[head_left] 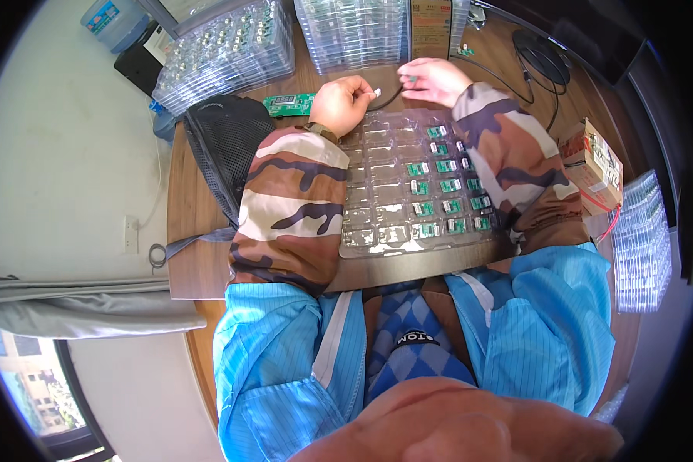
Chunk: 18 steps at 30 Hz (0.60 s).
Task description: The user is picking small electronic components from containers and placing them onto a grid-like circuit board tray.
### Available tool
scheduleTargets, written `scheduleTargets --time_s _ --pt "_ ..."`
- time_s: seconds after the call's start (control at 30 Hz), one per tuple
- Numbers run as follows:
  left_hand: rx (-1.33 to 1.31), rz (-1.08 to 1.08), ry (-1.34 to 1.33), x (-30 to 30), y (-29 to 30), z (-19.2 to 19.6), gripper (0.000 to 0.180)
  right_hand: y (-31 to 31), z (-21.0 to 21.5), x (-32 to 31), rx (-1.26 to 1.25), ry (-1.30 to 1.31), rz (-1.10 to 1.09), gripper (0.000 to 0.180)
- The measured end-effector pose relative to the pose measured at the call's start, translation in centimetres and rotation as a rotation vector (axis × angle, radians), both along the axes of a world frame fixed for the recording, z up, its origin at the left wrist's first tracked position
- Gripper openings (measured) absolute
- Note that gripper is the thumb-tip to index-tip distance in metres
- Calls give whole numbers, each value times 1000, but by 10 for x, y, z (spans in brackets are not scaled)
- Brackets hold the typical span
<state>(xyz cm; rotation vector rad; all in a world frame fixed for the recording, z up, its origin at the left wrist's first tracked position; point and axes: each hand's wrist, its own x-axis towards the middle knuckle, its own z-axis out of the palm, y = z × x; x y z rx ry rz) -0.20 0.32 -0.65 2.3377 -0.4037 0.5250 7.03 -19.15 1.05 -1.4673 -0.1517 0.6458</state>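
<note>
My left hand is closed, thumb and forefinger pinching a small white connector above the far edge of the tray. To its right, my right hand has its fingers together on a small green circuit board, mostly hidden by the fingers. A black cable curves between both hands. Left of my left hand lies a larger green board with a digit display. Below the hands sits a clear plastic tray; several small green boards fill pockets on its right side, partly covered by my right sleeve.
Stacked clear trays holding boards stand at the back left, with another stack at back centre beside a brown box. A black mesh bag lies left. A cardboard box and more trays are right.
</note>
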Motion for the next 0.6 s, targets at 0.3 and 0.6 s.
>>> scheduleTargets --time_s 0.3,0.6 --pt "-76 4 25 1 4 1 18 -51 22 -48 -823 -1114 293 16" --pt "-31 13 53 -2 1 0 17 -57 4 -50 -820 -1264 160 15"
